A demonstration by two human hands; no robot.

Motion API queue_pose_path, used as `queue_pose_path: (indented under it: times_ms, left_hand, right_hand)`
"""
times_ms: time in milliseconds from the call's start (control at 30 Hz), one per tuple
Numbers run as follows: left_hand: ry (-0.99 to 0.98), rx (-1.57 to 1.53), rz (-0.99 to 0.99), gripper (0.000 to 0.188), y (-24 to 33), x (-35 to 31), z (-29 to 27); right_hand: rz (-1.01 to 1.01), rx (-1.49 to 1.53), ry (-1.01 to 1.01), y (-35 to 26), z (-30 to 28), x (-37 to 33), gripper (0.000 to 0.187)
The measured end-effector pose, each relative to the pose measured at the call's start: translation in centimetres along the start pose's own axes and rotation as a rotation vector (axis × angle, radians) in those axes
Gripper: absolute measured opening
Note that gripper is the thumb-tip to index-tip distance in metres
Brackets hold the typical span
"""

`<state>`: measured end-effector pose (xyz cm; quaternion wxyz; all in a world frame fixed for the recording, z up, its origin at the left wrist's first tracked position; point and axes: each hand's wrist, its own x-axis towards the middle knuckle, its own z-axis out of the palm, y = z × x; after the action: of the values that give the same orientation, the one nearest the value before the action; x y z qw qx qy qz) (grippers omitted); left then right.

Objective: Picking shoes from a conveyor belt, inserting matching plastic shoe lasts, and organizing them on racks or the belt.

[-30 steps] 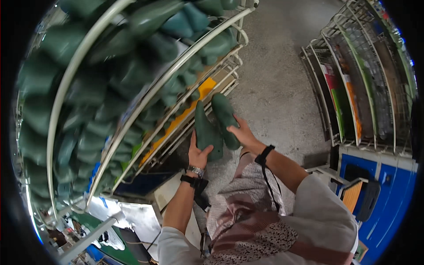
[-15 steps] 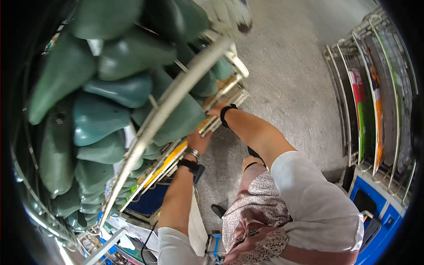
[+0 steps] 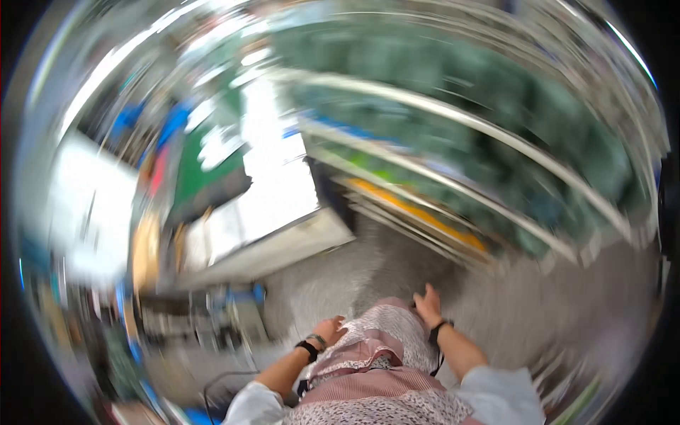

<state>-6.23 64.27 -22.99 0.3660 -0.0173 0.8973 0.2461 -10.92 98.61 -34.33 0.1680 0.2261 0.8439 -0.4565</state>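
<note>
My left hand (image 3: pixel 329 331) is low in front of the apron (image 3: pixel 379 347), its fingers loosely apart with nothing seen in them. Just right of the apron, my right hand (image 3: pixel 428 308) hangs over the floor with thumb and fingers apart, holding nothing. Both hands are clear of the rack (image 3: pixel 467 124), a cream metal frame on the far right. Heaped on it are many green shoe lasts (image 3: pixel 439 64), smeared by motion. Below them runs a yellow-orange strip (image 3: pixel 418 212) along a lower shelf.
A workbench (image 3: pixel 276 255) with white sheets and a green surface (image 3: pixel 205 163) stands at the left. A pale bright panel (image 3: pixel 92 205) is farther left. Beneath the bench is a low grey and blue item (image 3: pixel 244 308). Grey floor (image 3: pixel 297 290) lies between bench and rack. Much is blurred.
Both hands have come off the rack's edge and down to my body. The view has swung left: the rack now stands far right, and the bench has come into sight.
</note>
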Motion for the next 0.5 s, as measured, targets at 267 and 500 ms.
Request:
queue_pose_path:
  times_ms: [267,500]
  left_hand:
    - [0.613,-0.789,-0.649,0.046,-17.4,-24.4,12.3]
    - [0.935,-1.194,-1.087,0.045,-21.9,-39.0,25.7]
  right_hand:
    - [-0.389,-0.317,-0.828,-12.8,19.1,-9.2,0.038]
    - [-0.633,-0.715,-1.248,-21.9,41.7,-21.5,0.033]
